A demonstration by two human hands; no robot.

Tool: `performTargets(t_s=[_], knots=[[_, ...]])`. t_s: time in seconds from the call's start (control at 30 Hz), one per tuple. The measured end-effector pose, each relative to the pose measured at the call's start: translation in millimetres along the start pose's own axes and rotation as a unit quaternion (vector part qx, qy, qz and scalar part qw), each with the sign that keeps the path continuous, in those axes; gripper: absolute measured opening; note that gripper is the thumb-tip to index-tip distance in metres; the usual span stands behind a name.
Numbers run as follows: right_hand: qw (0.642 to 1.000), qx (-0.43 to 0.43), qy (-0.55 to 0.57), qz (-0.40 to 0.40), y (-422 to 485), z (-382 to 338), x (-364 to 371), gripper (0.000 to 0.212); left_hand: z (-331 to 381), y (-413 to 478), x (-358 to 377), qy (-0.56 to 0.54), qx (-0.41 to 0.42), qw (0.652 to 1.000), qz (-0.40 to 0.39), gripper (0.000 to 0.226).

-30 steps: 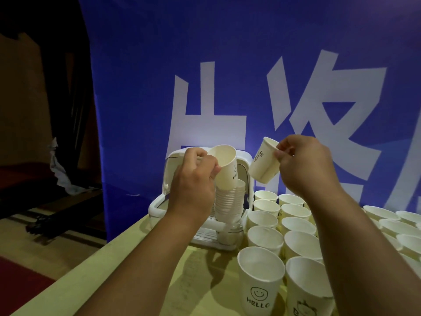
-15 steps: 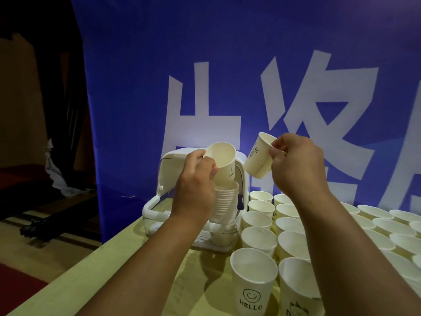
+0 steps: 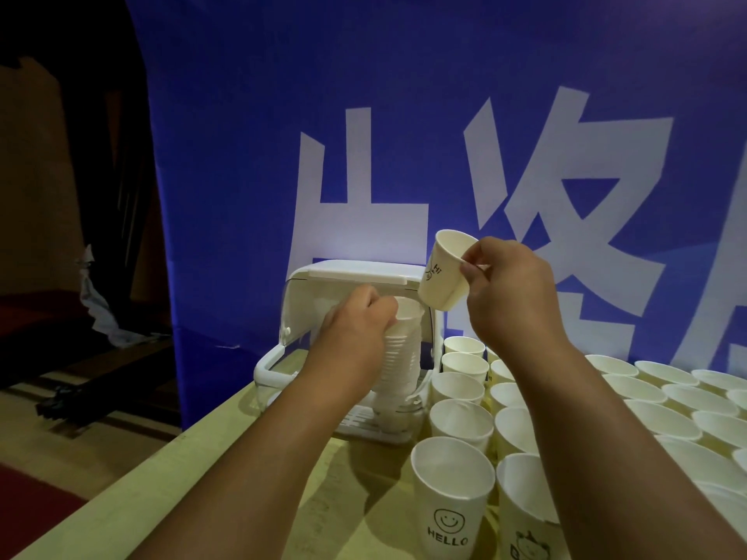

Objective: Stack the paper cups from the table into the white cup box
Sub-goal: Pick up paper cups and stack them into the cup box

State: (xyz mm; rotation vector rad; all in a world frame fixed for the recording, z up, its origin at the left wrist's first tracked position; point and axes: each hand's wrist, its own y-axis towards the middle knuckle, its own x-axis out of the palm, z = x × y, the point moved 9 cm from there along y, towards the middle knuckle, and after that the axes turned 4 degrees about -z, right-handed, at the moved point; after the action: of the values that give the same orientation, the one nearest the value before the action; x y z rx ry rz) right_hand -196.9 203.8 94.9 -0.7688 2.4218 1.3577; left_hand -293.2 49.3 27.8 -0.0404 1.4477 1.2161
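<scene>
On the table, beside rows of loose paper cups and before a blue banner, stands the white cup box. Inside, the left hand grips the stack, partly hiding it; the right hand pinches a tilted cup above. Earlier, the left hand's cup rode higher.

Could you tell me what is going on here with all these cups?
A person is stacking paper cups in a white box at the end of the table. The left hand grips the top cup of the stack in the box; the right hand pinches a tilted cup just above it. Many loose cups stand on the table beside.
</scene>
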Motion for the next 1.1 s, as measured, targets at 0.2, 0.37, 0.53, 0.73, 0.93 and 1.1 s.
performTargets(t_s=[0.2,0.37,0.53,0.73,0.93,1.1], knots=[[1.000,-0.014,-0.009,-0.014,-0.9,-4.7,4.6,0.024,-13.7,-5.6,20.5,-0.110,-0.041,0.992,-0.038,0.016],[0.995,-0.045,-0.040,-0.075,-6.9,-15.0,26.4,0.021,-26.1,-9.8,23.5,-0.236,-0.096,0.967,-0.008,0.071],[0.983,-0.086,-0.075,-0.143,-15.5,-27.1,48.6,0.019,-29.6,-12.8,24.2,-0.268,-0.097,0.958,0.019,0.109],[0.973,-0.070,-0.080,-0.203,-23.1,-18.4,68.3,0.041,-24.4,-11.0,25.6,-0.265,-0.066,0.962,0.015,0.107],[0.922,-0.065,-0.181,-0.336,-42.1,1.0,92.3,0.055,-26.1,-10.5,34.1,-0.196,-0.072,0.978,-0.003,0.078],[0.911,-0.075,-0.161,-0.373,-47.4,5.0,101.1,0.075,-28.9,-10.6,39.8,-0.192,-0.088,0.977,-0.033,0.073]])
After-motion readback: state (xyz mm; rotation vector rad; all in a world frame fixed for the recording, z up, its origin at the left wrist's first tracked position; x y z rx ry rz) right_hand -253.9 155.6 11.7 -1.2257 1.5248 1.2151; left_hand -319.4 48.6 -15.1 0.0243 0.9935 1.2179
